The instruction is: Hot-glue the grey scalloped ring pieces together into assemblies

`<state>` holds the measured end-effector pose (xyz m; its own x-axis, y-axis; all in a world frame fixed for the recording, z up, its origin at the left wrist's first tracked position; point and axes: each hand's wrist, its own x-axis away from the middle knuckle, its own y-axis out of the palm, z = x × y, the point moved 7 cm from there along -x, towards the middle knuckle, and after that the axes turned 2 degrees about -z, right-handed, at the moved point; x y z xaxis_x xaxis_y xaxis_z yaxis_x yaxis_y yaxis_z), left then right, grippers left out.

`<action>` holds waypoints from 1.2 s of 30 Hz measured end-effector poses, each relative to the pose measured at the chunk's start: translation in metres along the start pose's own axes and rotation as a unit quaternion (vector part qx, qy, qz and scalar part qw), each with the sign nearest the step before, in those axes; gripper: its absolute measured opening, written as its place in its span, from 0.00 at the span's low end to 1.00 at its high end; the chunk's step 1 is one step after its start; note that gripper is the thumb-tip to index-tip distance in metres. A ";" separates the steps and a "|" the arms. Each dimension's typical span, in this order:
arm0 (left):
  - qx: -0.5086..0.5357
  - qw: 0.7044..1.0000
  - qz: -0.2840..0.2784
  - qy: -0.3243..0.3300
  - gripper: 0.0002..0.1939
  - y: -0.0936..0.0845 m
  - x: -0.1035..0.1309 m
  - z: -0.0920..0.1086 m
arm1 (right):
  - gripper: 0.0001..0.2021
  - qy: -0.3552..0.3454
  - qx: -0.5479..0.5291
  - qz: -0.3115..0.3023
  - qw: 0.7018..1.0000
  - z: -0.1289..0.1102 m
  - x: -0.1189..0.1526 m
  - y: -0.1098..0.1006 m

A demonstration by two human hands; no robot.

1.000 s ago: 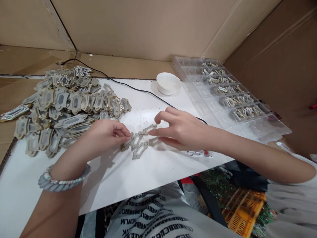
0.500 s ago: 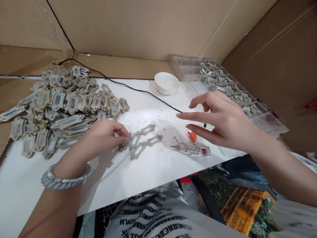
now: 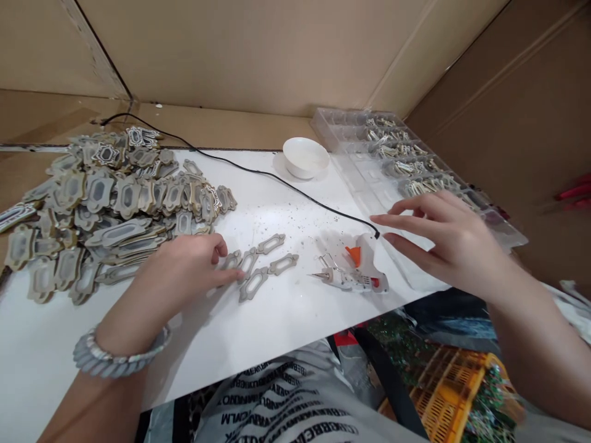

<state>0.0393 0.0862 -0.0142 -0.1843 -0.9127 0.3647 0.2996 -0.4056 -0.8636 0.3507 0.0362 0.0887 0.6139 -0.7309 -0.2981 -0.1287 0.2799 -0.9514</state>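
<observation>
My left hand (image 3: 187, 267) is over the white work board, its thumb apart from the curled fingers. The thumb tip touches or hovers just over the leftmost of several grey ornate frame pieces (image 3: 253, 284) that lie together; the hand partly covers that piece. My right hand (image 3: 446, 243) is raised on the right, fingers spread with nothing between them. Left of it and lower, a white glue gun (image 3: 348, 279) lies on its side with its nozzle pointing left. An orange part (image 3: 354, 255) shows beside the gun's body.
A large pile of similar frame pieces (image 3: 129, 195) covers the left side. A black cable (image 3: 258, 172) crosses the board to the glue gun. At the back stand a white bowl (image 3: 305, 159) and a clear compartment box (image 3: 339, 132) of small metal parts. An orange basket (image 3: 455, 394) is below.
My right hand has moved right and slightly down, uncovering more of the glue gun. My left thumb and fingers have parted at the leftmost frame piece. The view has shifted slightly.
</observation>
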 end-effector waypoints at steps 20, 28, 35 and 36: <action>-0.027 0.998 0.017 0.052 0.09 0.002 0.000 -0.016 | 0.27 0.031 -0.039 -0.109 0.993 0.004 0.051 0.067; -0.043 0.997 0.040 0.054 0.06 -0.004 0.002 -0.008 | 0.26 -0.064 0.036 -0.123 0.990 -0.006 0.040 0.074; 0.018 0.996 0.076 0.039 0.09 -0.017 0.000 -0.006 | 0.15 -0.184 0.075 -0.125 0.972 -0.015 0.026 0.079; 0.032 0.995 0.079 0.044 0.10 -0.019 0.001 -0.004 | 0.14 -0.196 0.070 -0.125 0.970 -0.017 0.025 0.080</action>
<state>0.0297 0.0930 0.0016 -0.2107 -0.9587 0.1911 0.3896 -0.2617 -0.8830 0.3429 0.0300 0.0034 0.8650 -0.5013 0.0199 0.1528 0.2256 -0.9622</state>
